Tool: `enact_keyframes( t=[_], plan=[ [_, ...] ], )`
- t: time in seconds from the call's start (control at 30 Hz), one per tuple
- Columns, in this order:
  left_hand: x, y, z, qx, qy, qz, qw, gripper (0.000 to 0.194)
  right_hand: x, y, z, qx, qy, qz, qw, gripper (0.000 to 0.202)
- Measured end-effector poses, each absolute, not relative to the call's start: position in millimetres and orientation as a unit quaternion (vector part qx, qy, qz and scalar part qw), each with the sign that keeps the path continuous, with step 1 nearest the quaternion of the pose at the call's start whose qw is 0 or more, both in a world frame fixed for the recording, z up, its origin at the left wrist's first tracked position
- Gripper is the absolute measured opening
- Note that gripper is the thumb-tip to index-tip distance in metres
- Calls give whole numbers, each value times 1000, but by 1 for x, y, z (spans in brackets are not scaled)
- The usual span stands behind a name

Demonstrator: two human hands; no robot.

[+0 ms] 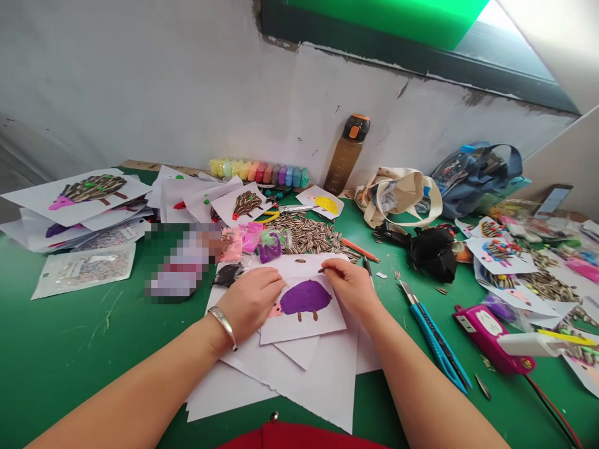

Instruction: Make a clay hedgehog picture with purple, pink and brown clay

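A white paper card (327, 321) with a purple hedgehog (305, 297) lies before me on stacked white sheets (322, 380). The hedgehog has a pink face and brown feet. My left hand (253, 300) is closed at the card's left edge, fingers bent together and holding it; the fingertips' undersides are hidden. At the upper right edge, my right hand (353, 285) pinches a small dark sunflower seed (322, 270) between thumb and finger. Another seed (300, 260) lies near the card's top. A heap of striped sunflower seeds (311, 234) is just beyond.
A blue utility knife (435, 340) with its blade out lies right of my right arm, near a magenta glue-gun-like tool (493, 337). Finished hedgehog pictures (93, 190) are piled left. A bottle (349, 153), clay packs (259, 173) and a cloth bag (402, 193) stand behind.
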State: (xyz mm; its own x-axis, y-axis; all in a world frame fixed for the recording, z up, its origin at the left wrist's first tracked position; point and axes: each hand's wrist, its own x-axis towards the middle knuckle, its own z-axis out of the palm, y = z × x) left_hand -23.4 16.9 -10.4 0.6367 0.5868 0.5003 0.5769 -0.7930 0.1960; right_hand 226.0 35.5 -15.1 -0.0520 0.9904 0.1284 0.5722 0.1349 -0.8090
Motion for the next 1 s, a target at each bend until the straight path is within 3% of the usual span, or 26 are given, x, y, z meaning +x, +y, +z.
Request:
enact_keyframes(
  t=[0.3, 0.53, 0.67, 0.8, 1.0],
  plan=[
    [-21, 18, -7, 910, 351, 213, 54, 23, 225, 31, -9, -598, -710, 250, 275, 23],
    [-27, 17, -5, 906, 325, 271, -3, 24, 227, 26, -2, -613, -712, 251, 234, 22],
    [-57, 26, 10, 846, 421, 316, -85, 26, 226, 26, -2, -615, -708, 254, 237, 22],
    [-85, 43, 13, 753, 588, 272, -112, 31, 226, 27, -5, -604, -715, 253, 245, 23],
    [-70, 57, -1, 811, 530, 235, -73, 31, 227, 28, -8, -595, -721, 247, 256, 24]
  ],
)
